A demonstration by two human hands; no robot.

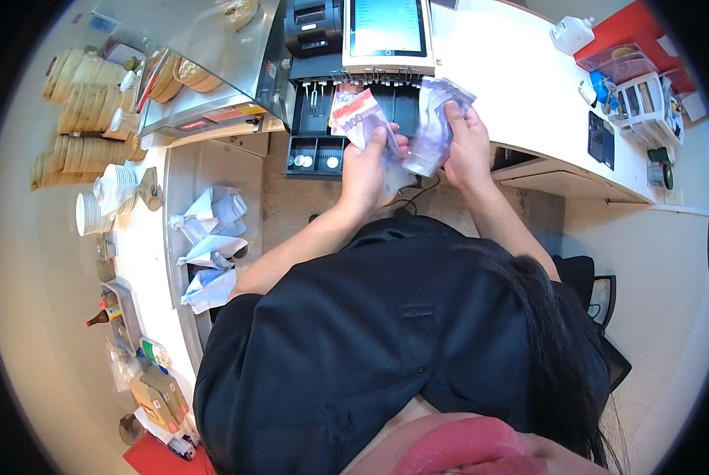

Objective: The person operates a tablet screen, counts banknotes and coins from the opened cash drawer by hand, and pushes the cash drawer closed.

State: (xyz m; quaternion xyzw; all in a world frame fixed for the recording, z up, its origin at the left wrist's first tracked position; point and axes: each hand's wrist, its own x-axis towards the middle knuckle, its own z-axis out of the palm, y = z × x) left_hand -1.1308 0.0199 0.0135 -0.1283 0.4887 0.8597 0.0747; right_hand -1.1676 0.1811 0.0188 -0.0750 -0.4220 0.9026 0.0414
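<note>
Over an open black cash drawer (315,127) are both my hands. My left hand (364,170) is closed on some banknotes (358,119), the upper one reddish-orange and purple. My right hand (467,146) grips a bundle of purple-grey banknotes (431,131), blurred at its lower edge. The two lots of notes nearly meet between my hands. Coins (332,162) lie in the drawer's front compartments, and wire clips stand along its back. More reddish notes show in the drawer behind my left hand.
A tablet (388,28) and a black printer (313,30) stand behind the drawer. On the left are a glass case (204,55), stacked bamboo steamers (85,107) and bowls (93,214). A phone (601,140) lies on the white counter (521,87) at right.
</note>
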